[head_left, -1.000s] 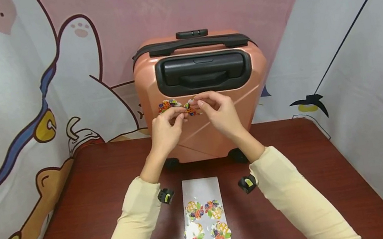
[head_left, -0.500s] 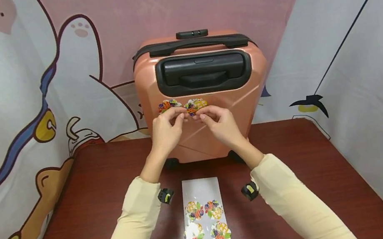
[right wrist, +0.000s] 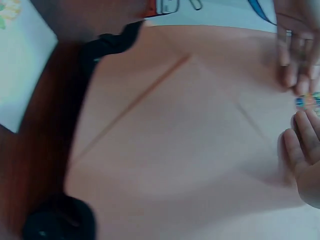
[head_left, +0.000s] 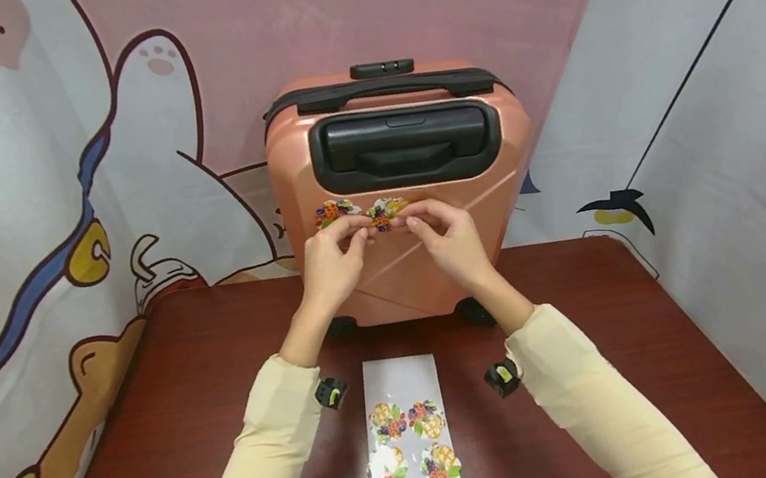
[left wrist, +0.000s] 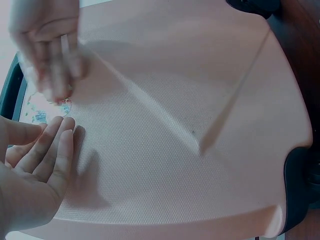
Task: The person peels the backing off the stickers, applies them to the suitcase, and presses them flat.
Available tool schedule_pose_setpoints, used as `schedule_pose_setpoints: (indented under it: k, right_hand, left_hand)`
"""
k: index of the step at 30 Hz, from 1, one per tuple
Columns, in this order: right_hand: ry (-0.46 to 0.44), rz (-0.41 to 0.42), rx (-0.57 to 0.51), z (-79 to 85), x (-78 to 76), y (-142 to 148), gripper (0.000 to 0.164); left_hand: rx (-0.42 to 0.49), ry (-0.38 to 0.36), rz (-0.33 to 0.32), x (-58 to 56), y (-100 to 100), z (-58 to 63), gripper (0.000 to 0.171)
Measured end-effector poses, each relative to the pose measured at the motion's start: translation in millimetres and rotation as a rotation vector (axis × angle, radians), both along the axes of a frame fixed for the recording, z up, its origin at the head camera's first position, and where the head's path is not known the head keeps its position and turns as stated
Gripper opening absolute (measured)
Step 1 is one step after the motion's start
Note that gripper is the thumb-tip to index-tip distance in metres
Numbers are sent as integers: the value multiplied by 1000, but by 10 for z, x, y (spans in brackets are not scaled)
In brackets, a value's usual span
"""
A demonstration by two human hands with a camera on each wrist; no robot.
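Sticker (head_left: 384,209), thin, multicoloured, fruit-printed, sits against the peach hard-shell suitcase (head_left: 419,271), below its black plastic handle (head_left: 408,142); my left hand (head_left: 335,260) and right hand (head_left: 455,239), fingers part-bent, meet the sticker's sides, pinch unclear; likely featherlight, floppy, best held by edges

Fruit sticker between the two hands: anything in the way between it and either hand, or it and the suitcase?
Nothing visible. Fingertips of the left hand and right hand are right at the fruit sticker; only the suitcase shows behind it. Whether it lies fully flat is unclear. Another sticker sits to its left.
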State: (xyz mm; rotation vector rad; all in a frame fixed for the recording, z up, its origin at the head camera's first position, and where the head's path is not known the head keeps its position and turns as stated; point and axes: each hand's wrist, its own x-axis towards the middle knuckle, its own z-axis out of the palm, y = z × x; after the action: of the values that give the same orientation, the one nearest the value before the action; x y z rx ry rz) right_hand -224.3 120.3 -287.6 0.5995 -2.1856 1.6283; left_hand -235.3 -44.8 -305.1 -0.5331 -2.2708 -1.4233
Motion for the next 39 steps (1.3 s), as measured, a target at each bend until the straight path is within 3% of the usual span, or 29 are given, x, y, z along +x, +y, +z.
schedule_pose_setpoints:
  k: [5,9,12,17,22,27,36,39]
  right_hand:
    - [-77,6,-6,-117,-4,31,15]
    - [-13,-20,-16,-128,-102,70,16]
    - [48,-16,-53,-44,-122,77,16]
    - [68,1,-88,11,-111,96,17]
    - [9,-19,-38,-112,-98,126,16]
    - [-51,-7,-18,-33,39,102,16]
    - [83,2,-107,10,-110,180,17]
    - [84,-1,-120,-10,-120,203,17]
  left_hand:
    - [0,-1,-2,-6,0,-8,15]
    - [3,-1,-3,-5,-3,-11,15]
    - [3,-4,0,-3,-6,-9,15]
    - [3,-16,-1,-8,-5,-13,15]
    - [4,-21,-3,-7,-4,-17,15]
    - [-3,-18,-6,-3,0,-17,15]
    - [0,-17,-10,8,-11,-8,15]
    - [-3,-19,-10,13,-9,2,15]
